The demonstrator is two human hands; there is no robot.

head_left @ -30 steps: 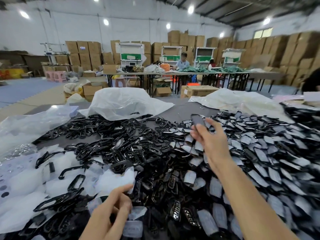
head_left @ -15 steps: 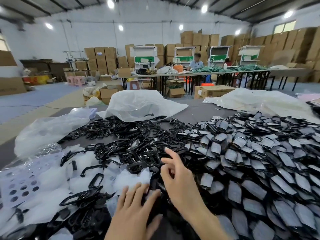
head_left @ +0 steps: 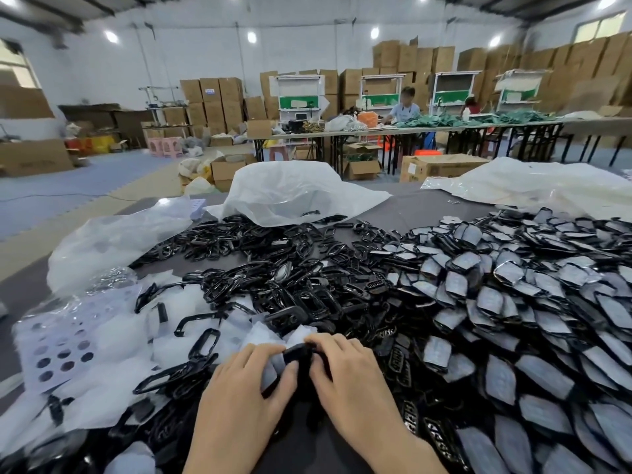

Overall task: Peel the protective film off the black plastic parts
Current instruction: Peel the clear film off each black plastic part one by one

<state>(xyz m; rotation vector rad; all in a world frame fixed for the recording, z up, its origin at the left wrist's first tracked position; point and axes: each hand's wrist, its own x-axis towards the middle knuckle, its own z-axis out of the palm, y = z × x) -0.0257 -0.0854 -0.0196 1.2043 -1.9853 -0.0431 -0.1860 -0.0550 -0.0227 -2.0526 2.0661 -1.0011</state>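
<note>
Status: early to middle, a lot left; take the big crumpled white plastic bag (head_left: 290, 189) at the far middle as the reference.

Right of that bag and nearer you, the heap of black plastic parts with grey film on their faces (head_left: 513, 319) is wide and deep; that is the backlog, by my read the bulk of the job.

Straight nearer you from the bag, the tangle of bare glossy black frames (head_left: 273, 268) shows no film; probably done, though I can't tell whether they ever carried any.

Left of the bag and nearer you, loose translucent white film scraps (head_left: 102, 343) lie piled on the grey bench (head_left: 427, 206); that looks like stripped waste, so some output exists.

Part in work: one small black plastic part (head_left: 297, 355), far nearer you than the bag, at the near fringe of the piles, held between both hands.

Your left hand (head_left: 246, 388): fingers curled over the top and thumb underneath; it pinches the part's left end, where a patch of grey-white film (head_left: 273, 369) shows between thumb and fingers.

Your right hand (head_left: 352, 378): fingers curled and pinching the part's right end; neither hand is spread.

Whether the film edge has lifted I can't tell; your fingers cover it; I'd call this peel not yet finished.
</note>
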